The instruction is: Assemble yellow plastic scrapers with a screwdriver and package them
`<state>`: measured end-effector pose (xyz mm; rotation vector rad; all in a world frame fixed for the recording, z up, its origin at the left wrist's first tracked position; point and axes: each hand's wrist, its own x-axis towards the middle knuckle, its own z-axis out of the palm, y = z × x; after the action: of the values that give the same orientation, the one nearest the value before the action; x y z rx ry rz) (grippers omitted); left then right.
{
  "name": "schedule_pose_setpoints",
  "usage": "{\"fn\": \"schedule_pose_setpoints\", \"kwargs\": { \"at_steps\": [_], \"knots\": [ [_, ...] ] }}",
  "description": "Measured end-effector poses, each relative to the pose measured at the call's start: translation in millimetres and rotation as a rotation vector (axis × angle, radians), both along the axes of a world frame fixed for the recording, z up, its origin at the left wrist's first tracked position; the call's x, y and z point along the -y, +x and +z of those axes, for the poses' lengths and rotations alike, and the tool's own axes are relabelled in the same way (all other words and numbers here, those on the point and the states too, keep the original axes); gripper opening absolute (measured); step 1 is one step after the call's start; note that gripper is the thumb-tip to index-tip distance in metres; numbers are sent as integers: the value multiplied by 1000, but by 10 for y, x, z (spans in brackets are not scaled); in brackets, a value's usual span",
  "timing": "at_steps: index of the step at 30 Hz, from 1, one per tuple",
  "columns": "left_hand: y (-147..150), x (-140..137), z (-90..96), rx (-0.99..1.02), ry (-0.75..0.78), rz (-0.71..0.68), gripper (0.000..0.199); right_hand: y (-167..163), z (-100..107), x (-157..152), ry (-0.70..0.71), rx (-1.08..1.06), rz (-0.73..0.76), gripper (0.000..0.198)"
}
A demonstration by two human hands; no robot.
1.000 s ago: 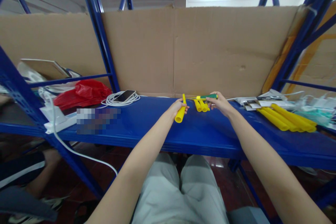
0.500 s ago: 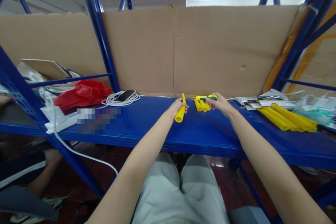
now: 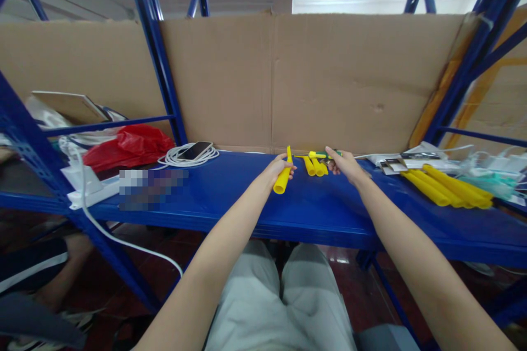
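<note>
My left hand (image 3: 280, 168) is closed around a yellow plastic tube (image 3: 282, 180), its round open end tilted toward me. In my right hand (image 3: 341, 163) is a screwdriver (image 3: 318, 155) with a yellow and green handle, its shaft pointing left toward the upper part of the tube. Whether the tip touches the tube I cannot tell. Just behind and below the screwdriver, several short yellow tubes (image 3: 311, 167) lie side by side on the blue shelf (image 3: 230, 192), partly hidden by my right hand.
More yellow tubes (image 3: 447, 189) lie at the right, beside white packets (image 3: 411, 159). On the left are a coiled white cable (image 3: 171, 159) with a phone (image 3: 198, 150), a red bag (image 3: 132, 148) and a white power strip (image 3: 99, 192). Cardboard (image 3: 329, 82) stands along the back.
The screwdriver handle has shifted slightly and my right fingers now cover more of it. My left hand keeps the tube in nearly the same place.
</note>
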<state>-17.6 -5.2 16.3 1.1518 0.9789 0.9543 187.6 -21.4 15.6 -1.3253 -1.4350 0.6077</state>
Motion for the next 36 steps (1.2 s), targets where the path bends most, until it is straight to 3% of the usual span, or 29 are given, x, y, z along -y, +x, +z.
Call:
{"fn": "schedule_pose_setpoints", "kwargs": {
  "at_steps": [3,6,12,18,27,32,36],
  "knots": [
    [10,19,7,-2,13,12,59,-5,-2,5,25,-134,47,37],
    [16,40,17,5,33,35,59,-17,-8,14,82,-211,111,44],
    [43,47,1,8,90,27,60,-7,11,22,75,-95,-5,40],
    [116,19,-13,-45,79,55,61,-8,22,14,44,-248,42,38],
    [133,-7,56,-98,116,57,62,34,-30,-5,16,-75,-84,45],
    [108,-32,73,-112,117,80,61,-17,-24,12,18,-146,96,36],
    [85,-45,53,-146,96,75,61,-17,-46,-3,61,-101,71,40]
  ]
}}
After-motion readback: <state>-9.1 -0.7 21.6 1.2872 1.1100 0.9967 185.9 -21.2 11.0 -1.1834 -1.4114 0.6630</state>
